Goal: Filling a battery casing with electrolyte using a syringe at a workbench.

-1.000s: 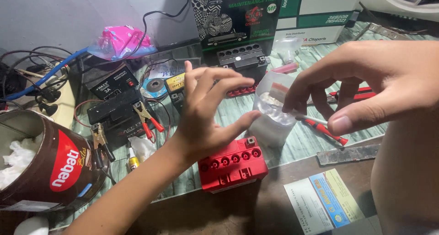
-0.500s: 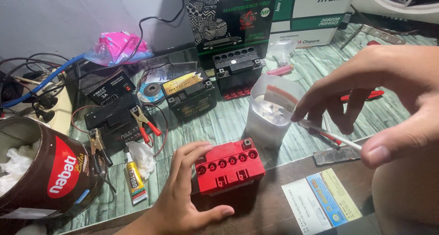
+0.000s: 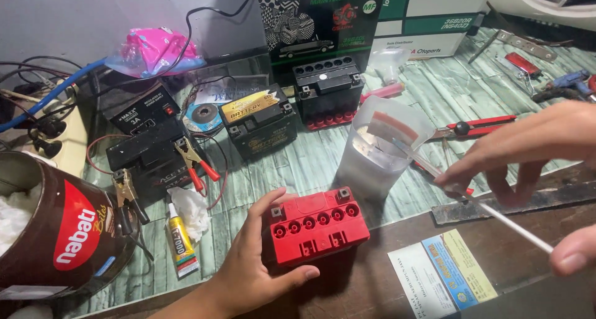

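A small red battery (image 3: pixel 316 226) with a row of open round filler holes sits on the table's front. My left hand (image 3: pixel 254 269) grips its left side, thumb along the front edge. My right hand (image 3: pixel 534 164) pinches a thin white tube or syringe (image 3: pixel 496 216), whose tip reaches into a translucent plastic cup (image 3: pixel 379 148) of clear liquid just behind the battery.
Black batteries (image 3: pixel 326 89), (image 3: pixel 261 120), (image 3: pixel 149 161) stand behind, one with red and black clamps (image 3: pixel 192 161). A brown tin (image 3: pixel 56 232) is at left, a glue tube (image 3: pixel 181 241) beside it. Boxes (image 3: pixel 372 15) line the back; a red-handled tool (image 3: pixel 478 125) lies right.
My left hand dropped from beside the cup down to the red battery and now grips it. My right hand drew back to the right, holding the tube in the cup.
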